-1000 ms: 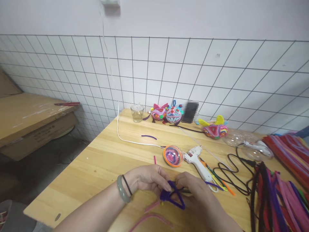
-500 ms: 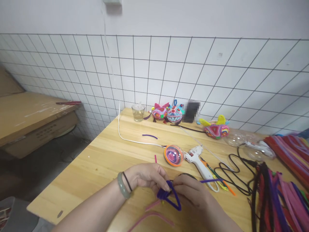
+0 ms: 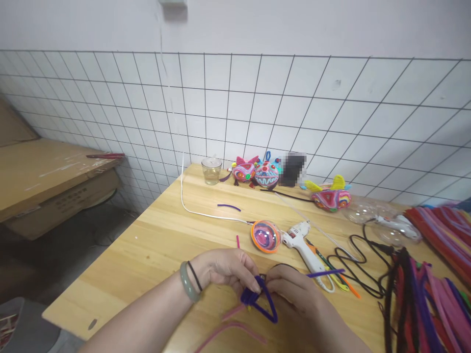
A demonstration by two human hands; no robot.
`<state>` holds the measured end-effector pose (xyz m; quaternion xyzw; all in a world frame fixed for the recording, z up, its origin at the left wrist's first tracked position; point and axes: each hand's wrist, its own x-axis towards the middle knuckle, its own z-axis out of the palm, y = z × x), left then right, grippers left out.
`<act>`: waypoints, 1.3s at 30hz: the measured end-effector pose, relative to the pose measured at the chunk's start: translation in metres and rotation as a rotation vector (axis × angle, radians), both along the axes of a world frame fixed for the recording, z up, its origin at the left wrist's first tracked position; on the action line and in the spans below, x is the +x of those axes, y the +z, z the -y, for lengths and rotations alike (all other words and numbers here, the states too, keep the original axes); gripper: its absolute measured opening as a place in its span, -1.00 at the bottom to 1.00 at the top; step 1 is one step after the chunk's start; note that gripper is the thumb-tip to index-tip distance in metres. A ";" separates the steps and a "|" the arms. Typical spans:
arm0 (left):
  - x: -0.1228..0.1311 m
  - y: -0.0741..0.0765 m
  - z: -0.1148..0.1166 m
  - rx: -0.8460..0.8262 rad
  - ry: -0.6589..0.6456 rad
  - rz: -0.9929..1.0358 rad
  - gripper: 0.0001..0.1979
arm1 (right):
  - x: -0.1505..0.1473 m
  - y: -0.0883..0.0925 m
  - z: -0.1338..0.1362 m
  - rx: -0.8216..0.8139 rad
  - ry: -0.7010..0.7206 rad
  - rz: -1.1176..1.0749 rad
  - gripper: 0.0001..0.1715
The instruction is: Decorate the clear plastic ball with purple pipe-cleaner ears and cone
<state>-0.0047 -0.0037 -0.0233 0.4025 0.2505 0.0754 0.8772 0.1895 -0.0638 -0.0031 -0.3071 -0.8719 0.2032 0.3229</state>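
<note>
Low over the wooden table (image 3: 154, 245), both my hands pinch a purple pipe cleaner (image 3: 259, 301) bent into a triangle with a wound knot at its left corner. My left hand (image 3: 226, 269), with a green bangle and a black band on the wrist, has its fingers closed on the knot. My right hand (image 3: 294, 294) is closed on the triangle's top, and a loose purple end (image 3: 326, 273) sticks out to the right. Pink pipe cleaners (image 3: 231, 331) lie on the table under my hands.
A white glue gun (image 3: 303, 245) and an orange-rimmed ball (image 3: 265, 236) lie just beyond my hands. Black cables (image 3: 353, 267) and heaps of pipe cleaners (image 3: 427, 299) fill the right side. Colourful figures (image 3: 253, 172), a glass (image 3: 211, 171) and a white cord (image 3: 198, 213) sit near the tiled wall.
My hands stay together on the purple piece. The loose purple end now points more to the right and upward, and the view has shifted slightly.
</note>
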 end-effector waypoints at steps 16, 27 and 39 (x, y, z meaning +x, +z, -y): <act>0.000 -0.001 -0.001 0.009 -0.036 -0.041 -0.84 | 0.003 -0.006 0.003 -0.136 -0.081 -0.046 -0.78; 0.000 0.003 0.000 -0.004 -0.008 -0.074 -0.69 | 0.000 0.000 0.005 -0.314 -0.160 -0.063 -0.80; -0.003 0.023 0.001 0.005 0.017 0.011 -0.40 | 0.001 -0.005 -0.002 -0.073 -0.087 -0.182 -0.84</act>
